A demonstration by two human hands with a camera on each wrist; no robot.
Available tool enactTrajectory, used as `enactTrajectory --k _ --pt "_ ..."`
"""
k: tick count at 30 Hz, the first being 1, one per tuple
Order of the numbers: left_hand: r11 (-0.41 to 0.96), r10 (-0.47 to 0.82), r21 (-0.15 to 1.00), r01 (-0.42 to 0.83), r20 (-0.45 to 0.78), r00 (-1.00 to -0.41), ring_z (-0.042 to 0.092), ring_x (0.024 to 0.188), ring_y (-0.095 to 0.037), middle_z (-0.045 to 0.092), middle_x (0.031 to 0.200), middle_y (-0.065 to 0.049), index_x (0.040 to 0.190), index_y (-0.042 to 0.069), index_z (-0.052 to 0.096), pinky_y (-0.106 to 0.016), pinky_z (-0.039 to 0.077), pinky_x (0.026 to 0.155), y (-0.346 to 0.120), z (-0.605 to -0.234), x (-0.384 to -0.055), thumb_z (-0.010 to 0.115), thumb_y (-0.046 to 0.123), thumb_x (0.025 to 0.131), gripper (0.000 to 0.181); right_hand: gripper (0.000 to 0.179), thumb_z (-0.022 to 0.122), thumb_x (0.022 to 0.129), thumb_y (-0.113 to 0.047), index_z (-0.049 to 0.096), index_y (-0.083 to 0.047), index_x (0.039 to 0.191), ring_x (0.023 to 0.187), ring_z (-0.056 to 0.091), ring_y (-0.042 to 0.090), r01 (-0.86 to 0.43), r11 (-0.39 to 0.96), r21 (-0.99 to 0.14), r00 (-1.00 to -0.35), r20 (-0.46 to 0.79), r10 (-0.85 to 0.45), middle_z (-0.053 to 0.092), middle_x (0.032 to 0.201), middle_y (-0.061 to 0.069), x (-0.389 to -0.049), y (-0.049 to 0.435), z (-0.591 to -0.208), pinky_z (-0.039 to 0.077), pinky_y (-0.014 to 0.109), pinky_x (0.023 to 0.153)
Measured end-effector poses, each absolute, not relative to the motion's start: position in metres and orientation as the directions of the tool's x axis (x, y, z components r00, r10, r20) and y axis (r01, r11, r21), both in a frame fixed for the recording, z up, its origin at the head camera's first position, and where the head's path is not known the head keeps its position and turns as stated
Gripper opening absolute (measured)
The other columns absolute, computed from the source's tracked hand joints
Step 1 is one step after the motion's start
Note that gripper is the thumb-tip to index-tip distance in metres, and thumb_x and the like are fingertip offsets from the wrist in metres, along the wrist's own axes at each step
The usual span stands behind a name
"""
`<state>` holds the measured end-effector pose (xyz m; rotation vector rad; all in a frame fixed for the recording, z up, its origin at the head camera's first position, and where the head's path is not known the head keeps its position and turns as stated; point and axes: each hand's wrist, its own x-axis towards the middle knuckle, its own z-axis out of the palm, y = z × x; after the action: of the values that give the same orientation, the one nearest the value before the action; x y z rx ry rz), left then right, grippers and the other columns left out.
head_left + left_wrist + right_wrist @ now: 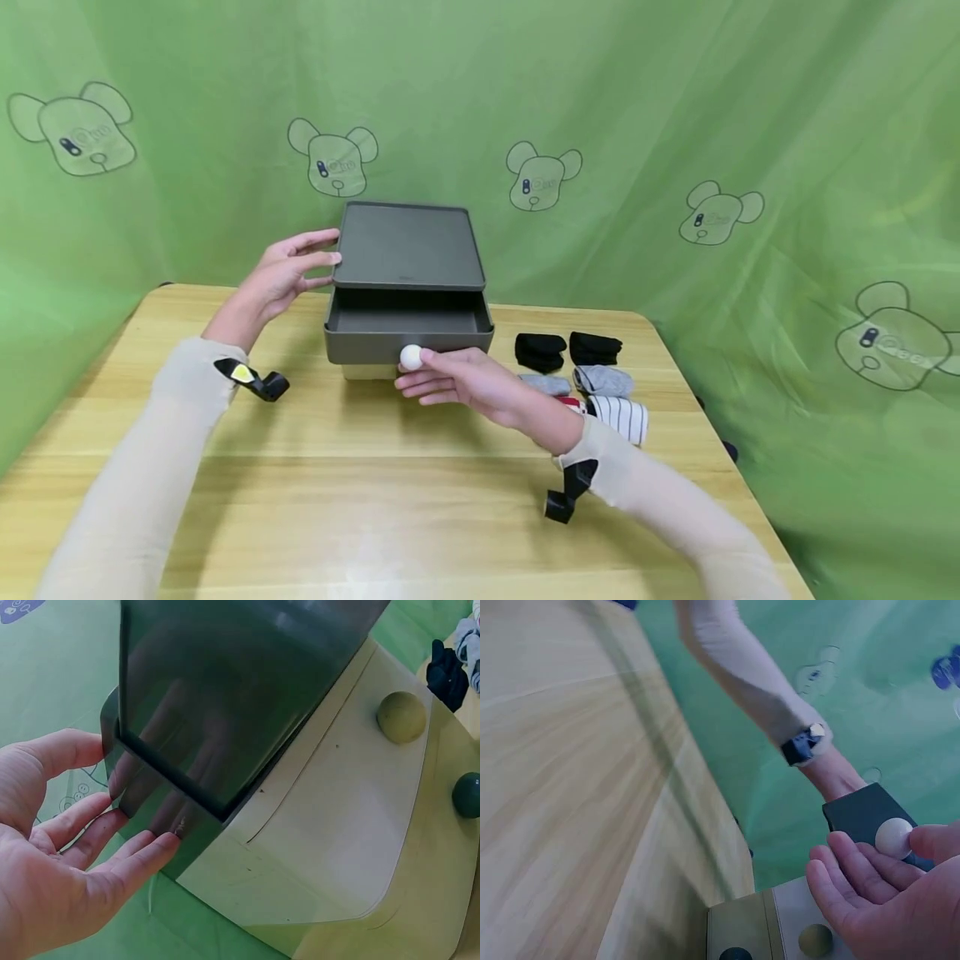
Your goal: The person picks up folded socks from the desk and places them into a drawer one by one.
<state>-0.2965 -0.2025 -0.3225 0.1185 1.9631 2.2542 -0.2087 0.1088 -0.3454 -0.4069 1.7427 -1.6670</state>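
Note:
A small drawer box with a dark grey top stands at the back of the table. Its dark grey top drawer is pulled partway out, and the inside shows no contents. My right hand is at the round white knob on that drawer's front. In the right wrist view, thumb and fingers lie around the knob, the thumb tip against it. My left hand rests its fingertips on the box's left side. In the left wrist view those fingers are spread and nearly straight.
Below the pulled drawer are paler drawer fronts with a yellowish knob and a dark green knob. To the right lie rolled socks: black, grey, striped, and one partly red behind my right wrist. A green curtain hangs behind the table.

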Motion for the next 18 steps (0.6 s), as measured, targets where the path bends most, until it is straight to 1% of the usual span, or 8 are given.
enactTrajectory --k 3,7,10,14,18 --pt "-0.123 0.176 0.990 -0.068 -0.045 -0.983 0.061 0.109 -0.005 0.028 0.168 -0.011 0.157 0.006 0.035 -0.019 0.059 0.089 -0.203 -0.321 -0.297 0.066 0.007 0.098 0.066 0.047 0.049 0.109 -0.031 0.060 0.005 0.136 0.117 0.070 0.027 0.167 0.169 -0.971 -0.715 -0.237 -0.657 0.069 0.129 0.021 -0.201 0.113 -0.346 0.054 0.045 0.108" --pt "-0.113 0.186 0.991 -0.072 -0.050 -0.981 0.061 0.108 -0.005 0.028 0.167 -0.011 0.157 0.006 0.034 -0.019 0.059 0.088 -0.204 -0.321 -0.297 0.065 0.007 0.099 0.066 0.045 0.051 0.108 -0.033 0.063 0.001 0.134 0.120 0.068 0.030 0.136 0.176 -0.975 -0.701 -0.220 -0.678 0.072 0.127 0.018 -0.191 0.118 -0.349 0.057 0.040 0.104" --pt "-0.107 0.188 0.992 -0.070 -0.049 -0.981 0.060 0.111 -0.007 0.028 0.167 -0.012 0.157 0.006 0.034 -0.020 0.060 0.087 -0.205 -0.321 -0.297 0.064 0.007 0.099 0.065 0.044 0.053 0.107 -0.034 0.064 0.000 0.134 0.121 0.068 0.032 0.120 0.169 -0.978 -0.690 -0.205 -0.694 0.073 0.125 0.016 -0.185 0.120 -0.351 0.057 0.039 0.103" --pt "-0.108 0.195 0.991 -0.076 -0.053 -0.979 0.057 0.116 -0.010 0.028 0.167 -0.011 0.157 0.006 0.034 -0.020 0.059 0.087 -0.204 -0.321 -0.298 0.065 0.008 0.098 0.067 0.043 0.054 0.107 -0.032 0.063 0.000 0.134 0.119 0.069 0.030 0.107 0.165 -0.981 -0.686 -0.193 -0.701 0.073 0.125 0.017 -0.180 0.122 -0.353 0.058 0.039 0.103" --pt "-0.109 0.190 0.991 -0.074 -0.052 -0.980 0.059 0.113 -0.008 0.028 0.167 -0.011 0.157 0.006 0.034 -0.020 0.060 0.087 -0.204 -0.320 -0.298 0.066 0.007 0.098 0.067 0.043 0.053 0.107 -0.030 0.061 0.001 0.136 0.118 0.069 0.031 0.098 0.158 -0.983 -0.687 -0.182 -0.704 0.071 0.126 0.021 -0.179 0.122 -0.354 0.058 0.039 0.102"
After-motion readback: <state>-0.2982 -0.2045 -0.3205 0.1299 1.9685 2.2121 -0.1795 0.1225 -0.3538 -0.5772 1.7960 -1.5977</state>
